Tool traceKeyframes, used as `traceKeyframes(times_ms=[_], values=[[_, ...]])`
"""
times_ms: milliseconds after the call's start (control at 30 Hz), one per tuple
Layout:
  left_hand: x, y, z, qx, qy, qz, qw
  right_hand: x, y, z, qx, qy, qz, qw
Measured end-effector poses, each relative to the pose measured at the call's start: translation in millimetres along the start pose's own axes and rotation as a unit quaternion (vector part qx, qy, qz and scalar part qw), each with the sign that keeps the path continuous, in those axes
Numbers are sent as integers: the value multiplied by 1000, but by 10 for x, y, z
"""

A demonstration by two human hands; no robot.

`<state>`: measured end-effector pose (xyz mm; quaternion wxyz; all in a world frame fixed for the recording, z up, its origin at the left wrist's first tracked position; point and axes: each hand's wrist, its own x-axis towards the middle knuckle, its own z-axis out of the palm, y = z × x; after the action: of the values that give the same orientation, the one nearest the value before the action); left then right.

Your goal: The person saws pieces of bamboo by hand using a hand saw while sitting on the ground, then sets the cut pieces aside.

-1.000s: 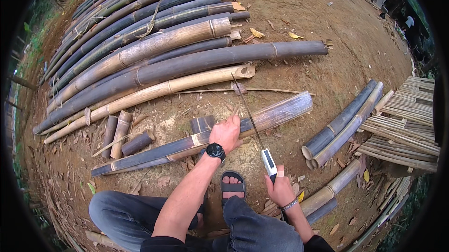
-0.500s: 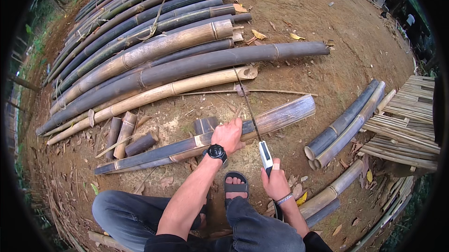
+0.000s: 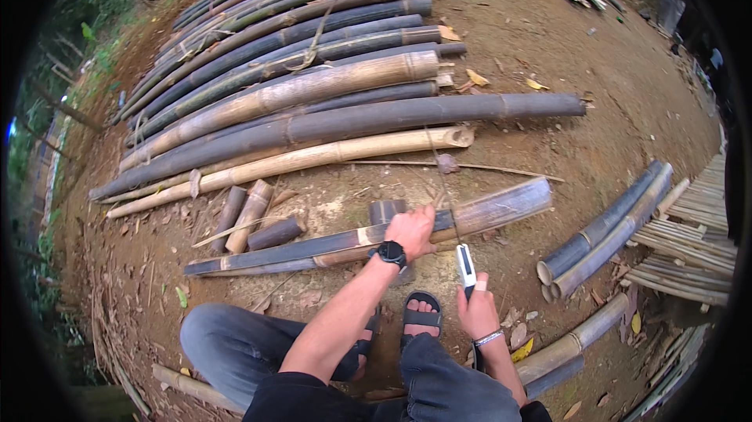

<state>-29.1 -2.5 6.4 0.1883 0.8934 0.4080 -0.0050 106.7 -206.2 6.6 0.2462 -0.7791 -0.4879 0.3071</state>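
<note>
Dark and tan lengths of bamboo [image 3: 345, 242] lie together across the ground in front of me, their wide greyish end to the right. My left hand [image 3: 412, 231], wearing a black watch, is closed over the bamboo just left of the saw. In my right hand [image 3: 476, 314] is the white and black handle of a handsaw [image 3: 465, 261]. Its thin blade, blurred, points away from me and crosses the bamboo right beside my left fingers. How deep the blade sits cannot be told. A short dark bamboo block [image 3: 387, 211] shows behind the bamboo, partly hidden.
Long bamboo poles [image 3: 360, 115] are laid side by side at the far left. Short offcuts [image 3: 252, 214] lie before them. On the right are cut bamboo pieces [image 3: 603, 222] and a slatted bamboo stack [image 3: 681, 242]. Another bamboo length [image 3: 576, 336] lies near my right forearm.
The whole view has shifted, so the scene sits farther right and slightly lower. My left hand keeps its hold on the bamboo, and the saw crosses at about the same spot, its blade now more blurred.
</note>
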Motion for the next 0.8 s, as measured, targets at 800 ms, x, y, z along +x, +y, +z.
traceKeyframes(times_ms=[800], values=[[-20,-1,203,-2,23,8,1000,11,165,181,20,33,-17,999]])
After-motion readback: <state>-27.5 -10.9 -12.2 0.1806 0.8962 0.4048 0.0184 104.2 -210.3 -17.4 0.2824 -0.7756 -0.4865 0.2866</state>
